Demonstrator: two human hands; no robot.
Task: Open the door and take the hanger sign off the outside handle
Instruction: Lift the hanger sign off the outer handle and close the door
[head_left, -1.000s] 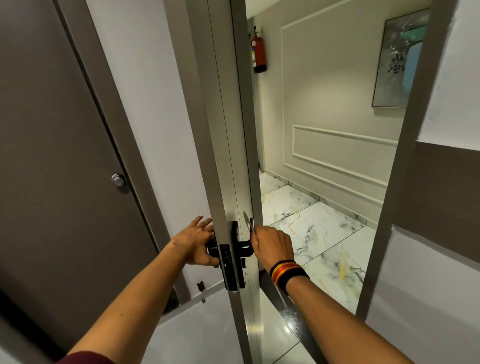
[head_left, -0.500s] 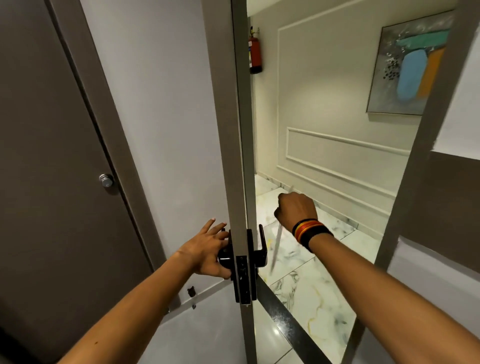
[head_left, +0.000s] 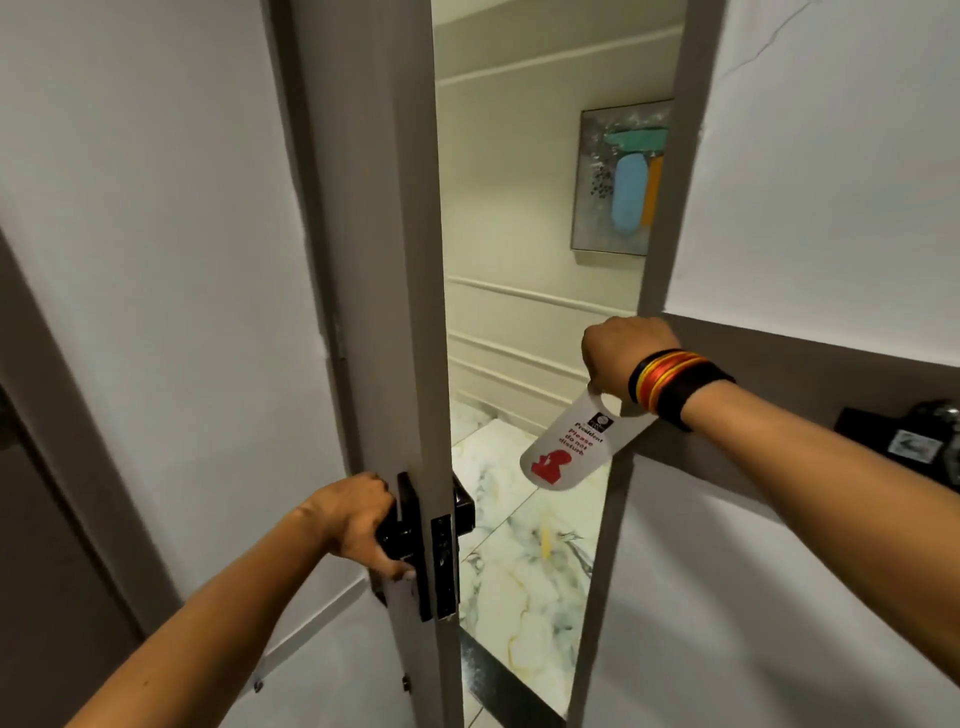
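In the head view, you are holding the door (head_left: 384, 260) ajar with your left hand (head_left: 358, 519), its fingers wrapped around the inside handle (head_left: 397, 535). Your right hand (head_left: 621, 358) is pinching the sign (head_left: 569, 441) by its hooked top, fingers closed on it. The sign is hanging free in the gap, right of and above the outside handle (head_left: 464, 506) and clear of it, its long axis slanting down and left from your fingers. The task looks nearly done.
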